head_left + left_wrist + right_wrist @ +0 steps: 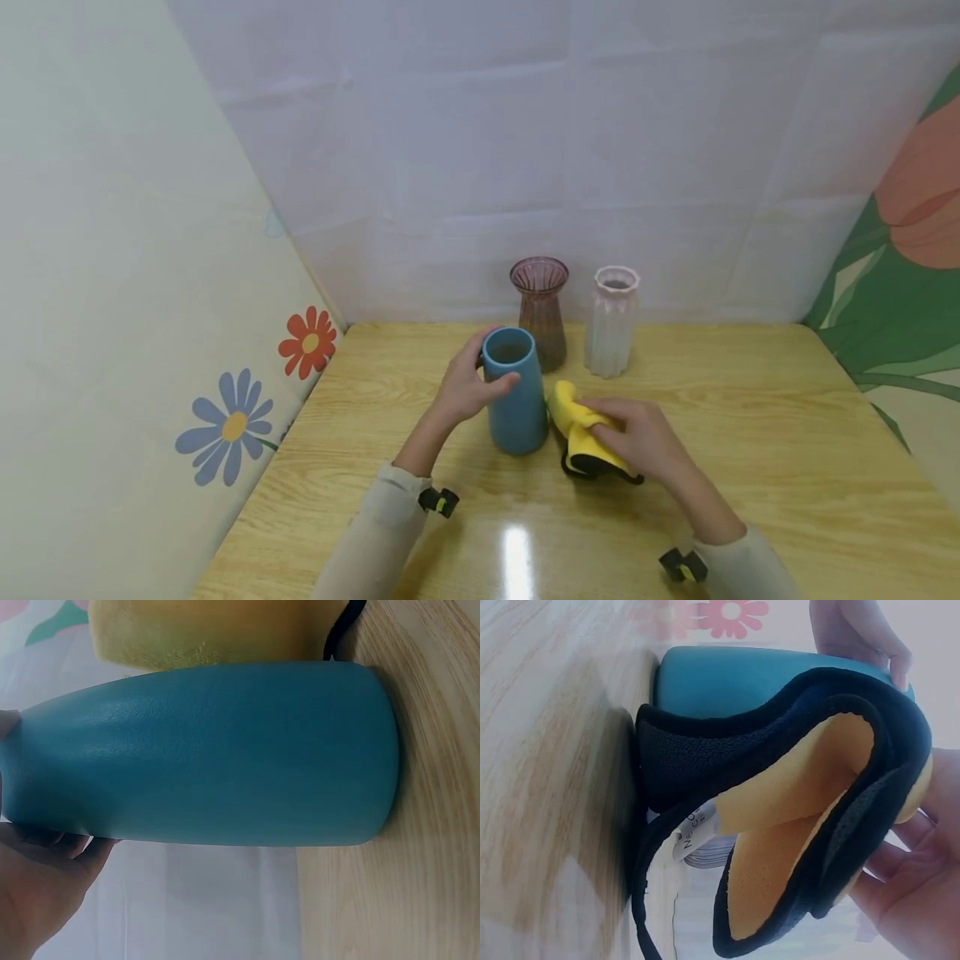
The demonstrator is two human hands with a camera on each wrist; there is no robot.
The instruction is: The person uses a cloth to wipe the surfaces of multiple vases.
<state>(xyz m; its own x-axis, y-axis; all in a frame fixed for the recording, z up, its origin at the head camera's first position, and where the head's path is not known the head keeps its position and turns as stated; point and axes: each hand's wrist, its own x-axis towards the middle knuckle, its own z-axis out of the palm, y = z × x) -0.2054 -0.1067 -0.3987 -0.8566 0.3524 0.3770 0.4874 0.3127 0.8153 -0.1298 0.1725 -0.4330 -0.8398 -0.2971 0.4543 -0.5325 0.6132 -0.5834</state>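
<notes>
A blue vase (517, 408) stands upright on the wooden table, and my left hand (467, 379) grips it near the rim, thumb on the near side. In the left wrist view the smooth vase (225, 757) fills the middle, its base on the tabletop. My right hand (637, 433) holds a bunched yellow cloth (581, 421) with black edging, close against the vase's right side. From the right wrist view, the folded cloth (780, 780) shows a dark underside and a white label; its lower edge hangs down to the table.
Behind the blue vase stands a purple ribbed glass vase (543, 321). To its right is a white and pink fluted vase (611, 325). The wooden table (750, 433) meets a pale sheet (465, 150) at the back, with flower-printed hangings at both sides.
</notes>
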